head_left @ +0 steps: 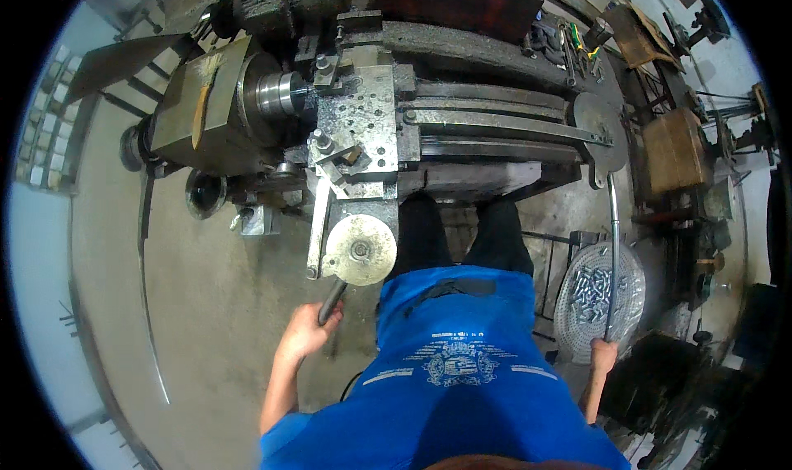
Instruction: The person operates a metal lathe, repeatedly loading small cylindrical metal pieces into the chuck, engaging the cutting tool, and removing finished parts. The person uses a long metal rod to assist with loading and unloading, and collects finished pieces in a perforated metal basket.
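Observation:
My left hand point(310, 330) is closed around a dark lever handle point(332, 302), just below a round pale metal disc point(360, 250) at the front of a lathe. My right hand point(604, 352) grips the lower end of a long shiny metal lever point(613, 247), which runs up to the right end of the machine bed point(495, 123). Between them, a drilled metal slide plate point(360, 111) carries clamped tool blocks point(328, 152). To its left, a shiny cylindrical chuck point(280, 94) sticks out of the headstock point(202, 115).
Beside the right lever stands a round perforated basket point(569, 330) with many small metal parts point(591, 292). A wooden-handled brush point(200, 115) lies on the headstock. Hand tools point(569, 53) rest at the back right, and cardboard boxes point(672, 150) stand at the far right.

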The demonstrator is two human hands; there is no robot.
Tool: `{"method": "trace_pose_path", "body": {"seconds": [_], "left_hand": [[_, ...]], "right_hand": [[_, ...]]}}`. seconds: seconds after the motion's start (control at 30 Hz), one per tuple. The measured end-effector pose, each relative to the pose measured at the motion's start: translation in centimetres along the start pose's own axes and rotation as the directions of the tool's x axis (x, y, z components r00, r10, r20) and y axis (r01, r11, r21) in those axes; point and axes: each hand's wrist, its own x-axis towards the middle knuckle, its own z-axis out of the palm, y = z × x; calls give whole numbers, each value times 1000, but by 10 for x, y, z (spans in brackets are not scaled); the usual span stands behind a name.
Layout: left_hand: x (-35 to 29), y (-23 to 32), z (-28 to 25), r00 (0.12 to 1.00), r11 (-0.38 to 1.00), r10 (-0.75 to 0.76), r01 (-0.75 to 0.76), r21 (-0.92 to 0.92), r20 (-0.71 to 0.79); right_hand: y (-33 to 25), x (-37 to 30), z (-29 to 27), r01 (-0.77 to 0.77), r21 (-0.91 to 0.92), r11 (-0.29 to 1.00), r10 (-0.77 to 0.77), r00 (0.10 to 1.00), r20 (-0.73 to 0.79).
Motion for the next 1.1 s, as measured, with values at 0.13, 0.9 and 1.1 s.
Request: {"method": "trace_pose_path", "body": {"seconds": [0.13,0.9,1.1], "left_hand": [[-1,4,-1,1000,1000,-19,18,24,13],[-2,5,1,1000,1000,18,-18,26,-14],[-3,9,1,999,997,-50,50,59,-10]], "right_hand": [[-7,-5,-6,-43,-38,998,47,995,86],[-10,-23,-6,-42,5,999,42,998,48],[0,-23,1,3,67,998,-11,993,115]]}}
